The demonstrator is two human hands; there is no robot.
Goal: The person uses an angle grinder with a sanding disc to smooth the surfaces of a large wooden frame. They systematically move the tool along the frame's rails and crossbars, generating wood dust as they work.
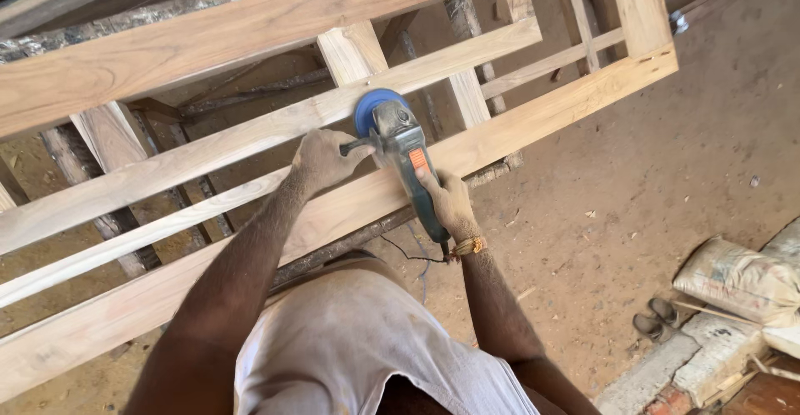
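One large pale timber frame, built of long rails and short cross pieces, lies slanted across the view above a dusty brown earth floor. Three long rails run side by side near the person; the sanding happens on the middle one. At the lower right lie two grey filled sacks, with one pair of dark sandals just beside them. One grey and teal angle grinder with a round blue sanding disc rests on the middle rail, disc down on the wood. The left hand has its grip closed around the black side handle. The right hand wraps fully round the grinder's body, one gold bracelet at its wrist.
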